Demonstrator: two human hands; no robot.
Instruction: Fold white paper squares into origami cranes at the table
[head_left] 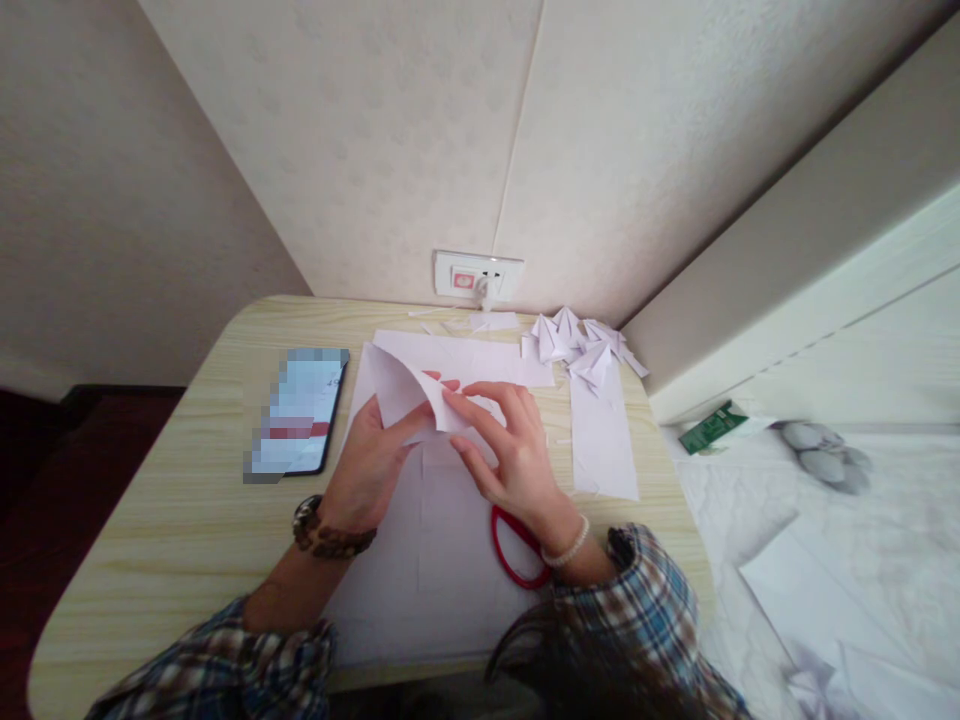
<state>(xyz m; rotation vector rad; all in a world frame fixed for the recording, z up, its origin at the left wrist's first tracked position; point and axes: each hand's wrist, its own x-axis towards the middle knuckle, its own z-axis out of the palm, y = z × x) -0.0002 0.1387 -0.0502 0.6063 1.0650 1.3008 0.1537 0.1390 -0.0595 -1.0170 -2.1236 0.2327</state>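
Note:
Between my hands, above the table, is a small piece of white paper (pixel 401 385), bent so that one side curls upward. My left hand (pixel 375 460) grips it from the left, its thumb in front and some fingers behind. On the right edge, the fingertips of my right hand (pixel 514 445) press the paper, with the thumb held a little apart below. Beneath lie larger white sheets (pixel 390 580). Red-handled scissors (pixel 517 570) rest on them under my right wrist, partly hidden by it.
A phone (pixel 300 415) with a lit screen lies left on the wooden table (pixel 187 500). Folded paper pieces (pixel 574 345) cluster at the back right, above a paper strip (pixel 604 440). A wall socket (pixel 478 277) holds a plug. Right, a green box (pixel 712 428) and papers (pixel 817 575) lie on a white surface.

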